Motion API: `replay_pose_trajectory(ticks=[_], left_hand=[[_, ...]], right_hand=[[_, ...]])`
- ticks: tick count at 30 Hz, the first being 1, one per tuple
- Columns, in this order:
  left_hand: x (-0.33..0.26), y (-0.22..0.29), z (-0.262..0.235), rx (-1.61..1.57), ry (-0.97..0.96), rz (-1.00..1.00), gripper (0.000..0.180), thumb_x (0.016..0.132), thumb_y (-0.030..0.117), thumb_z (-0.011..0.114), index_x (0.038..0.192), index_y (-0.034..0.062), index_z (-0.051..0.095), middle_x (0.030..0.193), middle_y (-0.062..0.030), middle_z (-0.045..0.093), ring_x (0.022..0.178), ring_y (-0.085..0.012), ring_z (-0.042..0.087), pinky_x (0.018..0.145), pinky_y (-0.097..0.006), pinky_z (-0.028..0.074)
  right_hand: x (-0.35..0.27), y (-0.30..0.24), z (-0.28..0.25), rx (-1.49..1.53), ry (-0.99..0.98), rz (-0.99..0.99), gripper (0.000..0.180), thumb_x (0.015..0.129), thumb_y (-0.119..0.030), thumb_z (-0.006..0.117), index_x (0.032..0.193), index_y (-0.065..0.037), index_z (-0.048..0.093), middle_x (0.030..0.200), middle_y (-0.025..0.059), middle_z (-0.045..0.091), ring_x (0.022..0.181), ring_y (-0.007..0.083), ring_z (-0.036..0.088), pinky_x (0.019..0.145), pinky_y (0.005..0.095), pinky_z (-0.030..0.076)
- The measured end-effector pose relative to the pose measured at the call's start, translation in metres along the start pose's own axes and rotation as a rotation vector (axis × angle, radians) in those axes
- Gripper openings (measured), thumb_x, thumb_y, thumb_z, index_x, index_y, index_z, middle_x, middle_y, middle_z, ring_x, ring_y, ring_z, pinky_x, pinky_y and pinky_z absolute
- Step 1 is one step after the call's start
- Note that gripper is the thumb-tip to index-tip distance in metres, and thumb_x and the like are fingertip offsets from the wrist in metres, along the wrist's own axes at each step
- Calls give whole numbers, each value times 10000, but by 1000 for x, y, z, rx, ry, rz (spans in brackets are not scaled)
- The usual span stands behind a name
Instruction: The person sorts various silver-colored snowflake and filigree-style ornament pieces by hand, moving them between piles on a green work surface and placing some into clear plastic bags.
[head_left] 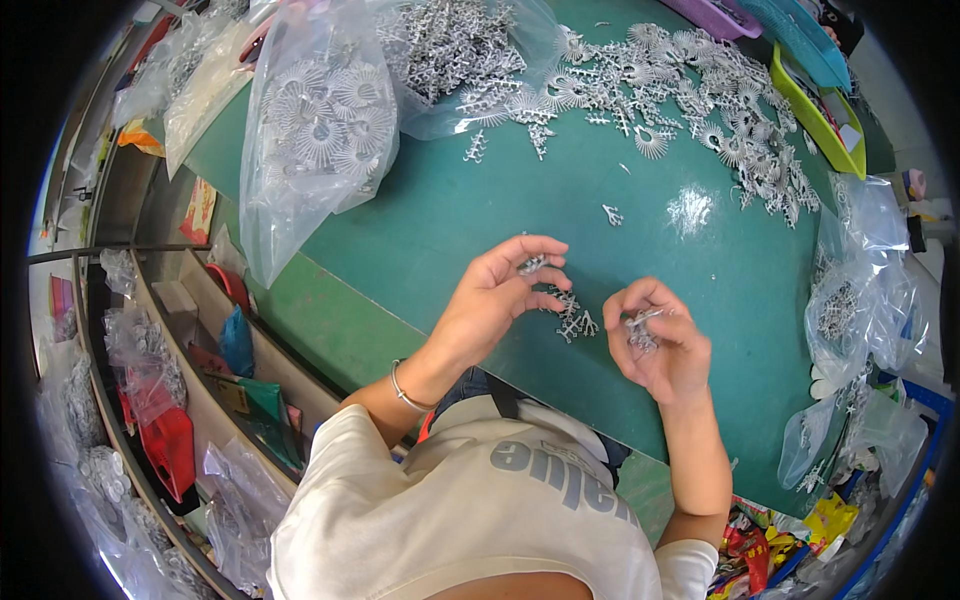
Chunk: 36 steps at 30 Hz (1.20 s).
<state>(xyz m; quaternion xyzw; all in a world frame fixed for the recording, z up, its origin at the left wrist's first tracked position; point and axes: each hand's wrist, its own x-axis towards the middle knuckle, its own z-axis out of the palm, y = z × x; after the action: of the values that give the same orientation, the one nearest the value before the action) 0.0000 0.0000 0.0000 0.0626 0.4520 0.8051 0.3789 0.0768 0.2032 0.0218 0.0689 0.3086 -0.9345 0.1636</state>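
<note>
Metal parts (pixel 571 318) on green table (pixel 450 220) | left hand (pixel 500 290) pinches one (pixel 532 265) | right hand (pixel 660 345) grips several (pixel 640 325)

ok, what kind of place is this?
Probably a small-parts sorting or assembly bench in a workshop: a green table, a heap of small grey parts, a clear bag of parts, both hands holding pieces.

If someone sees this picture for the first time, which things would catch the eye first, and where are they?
Probably the two hands at the centre: the left hand pinches a small grey part, and the right hand grips a cluster of grey parts. Both are over the green table. A heap of round, spoked grey parts spreads across the far side, beside a clear bag of similar parts at upper left.
</note>
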Motion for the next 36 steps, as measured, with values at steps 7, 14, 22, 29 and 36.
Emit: replay_pose_trajectory(ticks=[7, 14, 22, 29, 36], left_hand=[[-9, 7, 17, 1143, 133, 310, 368, 749, -22, 634, 1104, 27, 551, 965, -95, 499, 885, -211, 514, 743, -295, 431], [-7, -9, 18, 1371, 81, 368, 358, 731, -11, 644, 1075, 21, 549, 940, -132, 510, 856, -321, 516, 754, -391, 439], [-8, -5, 13, 1293, 110, 376, 326, 723, -46, 632, 1033, 20, 553, 859, -126, 528, 721, -283, 538, 641, -345, 461], [-8, -6, 12, 1243, 119, 405, 315, 724, -77, 615, 1020, 15, 558, 856, -107, 528, 723, -238, 553, 633, -314, 468], [-11, -1, 16, 1126, 129, 347, 237, 726, -78, 631, 946, -2, 587, 888, -83, 529, 715, -181, 543, 641, -273, 471]], right_hand=[[-5, 4, -18, -461, 246, 7, 117, 810, -37, 586, 922, -6, 585, 744, 39, 554, 629, 121, 551, 446, 243, 384], [15, 32, 0, -1684, 366, -336, 165, 726, -110, 706, 858, -33, 644, 713, 79, 541, 576, 215, 545, 529, 323, 433], [13, 23, -7, -1236, 445, -290, 121, 746, -65, 683, 850, -23, 638, 634, 84, 485, 530, 168, 454, 507, 283, 386], [20, 32, 5, -1722, 309, -357, 120, 738, -120, 686, 828, -53, 643, 709, 79, 559, 595, 272, 571, 508, 362, 425], [18, 24, -1, -1129, 283, -216, 97, 812, -98, 635, 787, -9, 604, 615, -5, 499, 537, 135, 498, 487, 283, 388]])
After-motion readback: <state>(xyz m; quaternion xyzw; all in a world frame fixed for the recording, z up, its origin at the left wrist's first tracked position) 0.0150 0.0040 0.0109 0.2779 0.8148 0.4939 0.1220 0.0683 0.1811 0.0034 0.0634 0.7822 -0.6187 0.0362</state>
